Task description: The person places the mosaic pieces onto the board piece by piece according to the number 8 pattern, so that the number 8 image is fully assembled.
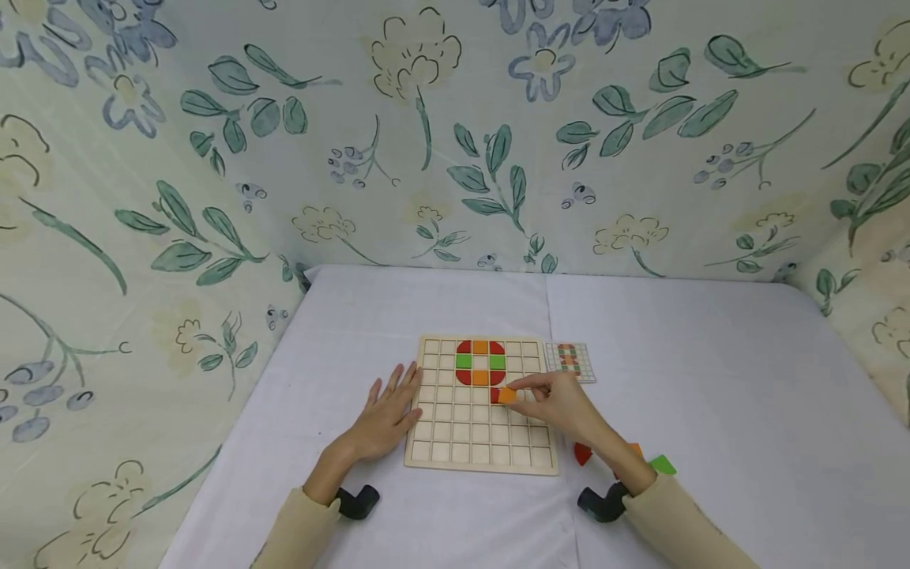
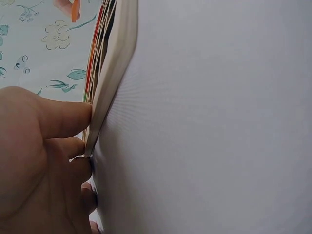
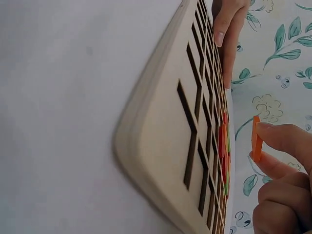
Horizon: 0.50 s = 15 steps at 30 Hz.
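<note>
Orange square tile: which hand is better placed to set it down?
The right hand, likely: it pinches the orange square tile above the pale wooden grid board; the left hand touches the board's edge.

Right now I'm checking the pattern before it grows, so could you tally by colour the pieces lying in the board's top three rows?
Red pieces: 4
Orange pieces: 2
Green pieces: 2
Total: 8

Floral fabric [image 1: 490, 103] rises behind the white tablecloth [image 1: 718, 379]
</note>
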Motion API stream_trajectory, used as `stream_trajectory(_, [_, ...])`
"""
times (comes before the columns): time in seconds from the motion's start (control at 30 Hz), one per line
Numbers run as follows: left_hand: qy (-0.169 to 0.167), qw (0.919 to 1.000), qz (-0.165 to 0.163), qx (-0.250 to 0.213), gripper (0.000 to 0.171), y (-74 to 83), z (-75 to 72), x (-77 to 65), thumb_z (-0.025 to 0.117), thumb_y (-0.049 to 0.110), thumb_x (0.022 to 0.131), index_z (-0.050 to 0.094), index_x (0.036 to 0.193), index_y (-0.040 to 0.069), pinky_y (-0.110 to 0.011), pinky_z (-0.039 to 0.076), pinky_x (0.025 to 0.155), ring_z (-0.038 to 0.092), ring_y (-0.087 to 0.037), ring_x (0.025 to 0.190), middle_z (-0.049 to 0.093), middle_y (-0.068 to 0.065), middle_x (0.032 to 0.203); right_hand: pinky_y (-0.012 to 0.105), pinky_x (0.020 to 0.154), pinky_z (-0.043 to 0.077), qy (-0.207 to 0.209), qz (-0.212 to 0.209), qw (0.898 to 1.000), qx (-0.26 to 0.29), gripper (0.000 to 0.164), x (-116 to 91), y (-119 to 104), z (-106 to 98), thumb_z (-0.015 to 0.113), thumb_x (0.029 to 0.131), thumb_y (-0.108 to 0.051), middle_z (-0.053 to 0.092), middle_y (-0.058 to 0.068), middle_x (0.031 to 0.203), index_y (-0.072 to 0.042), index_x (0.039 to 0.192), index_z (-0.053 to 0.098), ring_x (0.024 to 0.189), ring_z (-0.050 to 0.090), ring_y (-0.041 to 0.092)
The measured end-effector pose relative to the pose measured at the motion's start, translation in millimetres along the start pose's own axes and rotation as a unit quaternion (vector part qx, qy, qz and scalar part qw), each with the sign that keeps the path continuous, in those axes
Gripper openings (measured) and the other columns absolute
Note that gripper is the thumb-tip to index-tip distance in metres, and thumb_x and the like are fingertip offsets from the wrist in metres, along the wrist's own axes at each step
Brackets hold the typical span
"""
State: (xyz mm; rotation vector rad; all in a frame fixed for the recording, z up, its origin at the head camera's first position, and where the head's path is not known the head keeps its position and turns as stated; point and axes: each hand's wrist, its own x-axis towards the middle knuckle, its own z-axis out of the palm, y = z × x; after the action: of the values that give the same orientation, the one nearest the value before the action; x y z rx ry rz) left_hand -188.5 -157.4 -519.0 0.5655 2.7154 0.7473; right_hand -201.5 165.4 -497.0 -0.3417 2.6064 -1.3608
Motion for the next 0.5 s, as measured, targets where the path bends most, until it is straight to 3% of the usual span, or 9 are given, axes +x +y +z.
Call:
stream_trajectory(0.3, [-0.002,1.0000,-0.001,-0.002,0.066,0.3,-0.3,-0.2,0.041,0.025,0.112,0.009,0.166,0.005,-0.064,-0.003,0.128,-0.004,-0.037,0.163,0.004,-0.012,0.175,0.018,0.049,0.021,-0.029,-0.016,0.999,-0.014,0.026,20,-7,18,0.087,0.085,-0.024,0.030,-0.008,0.054,-0.010,0.106,0.083,0.051,0.027,0.008])
stream_trajectory(0.5, [0.016,0.9997,0.012,-0.015,0.065,-1.9,2.1,-1.0,0.043,0.024,0.111,0.014,0.165,0.002,-0.066,-0.002,0.127,0.000,-0.040,0.163,0.009,-0.016,0.175,0.018,0.048,0.022,-0.039,-0.033,0.998,-0.026,0.026,27,-7,25,0.087,0.085,-0.022,0.035,-0.008,0.053,-0.009,0.107,0.082,0.050,0.031,0.006])
